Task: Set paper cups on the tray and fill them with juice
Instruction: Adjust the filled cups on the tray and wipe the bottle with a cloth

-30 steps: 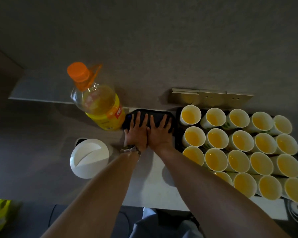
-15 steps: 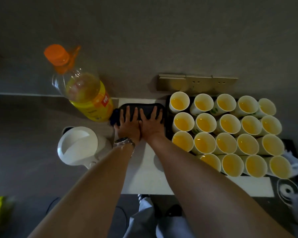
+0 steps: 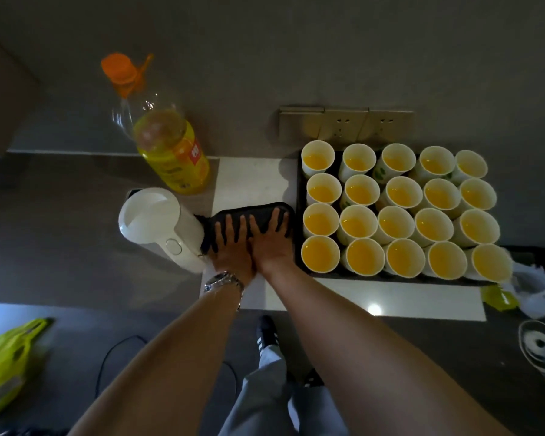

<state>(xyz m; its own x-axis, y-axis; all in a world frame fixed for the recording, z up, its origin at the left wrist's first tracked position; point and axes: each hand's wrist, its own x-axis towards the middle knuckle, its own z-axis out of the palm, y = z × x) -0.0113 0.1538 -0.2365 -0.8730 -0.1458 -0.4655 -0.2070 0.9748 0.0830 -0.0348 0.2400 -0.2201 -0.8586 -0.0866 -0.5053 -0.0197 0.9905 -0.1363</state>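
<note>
- two bare hands lie flat side by side on a black rounded-corner pad [image 3: 249, 215] on the white countertop [image 3: 252, 180]; the left hand [image 3: 232, 250] and the right hand [image 3: 272, 240] touch along their inner edges, fingers straight and slightly spread, pressing down and holding nothing.
- a silver metal wristwatch [image 3: 224, 281] sits on the left wrist.
- just right of the right hand stands the black rectangular tray [image 3: 299, 212], its near-left edge beside the pad.
- twenty white paper cups [image 3: 359, 221] stand upright on that tray in four rows of five, packed rim to rim, each showing orange juice [image 3: 320, 223] inside; the nearest column is just beside the right hand's fingers.
- just left of the left hand stands a white plastic electric kettle [image 3: 158, 225], its body touching the pad's left end.
- beyond the kettle, away from the hands, stands a clear plastic juice bottle with a yellow label [image 3: 173, 152], partly full, its orange cap [image 3: 117, 67] on.
- beyond the tray, on the grey wall, is a row of beige wall sockets [image 3: 346, 125].
- far right of the hands, past the tray's near corner, lies a crumpled white plastic bag [image 3: 538, 294].
- far left and below the arms, on the dark floor, lies a lime-green bag [image 3: 4, 363].
</note>
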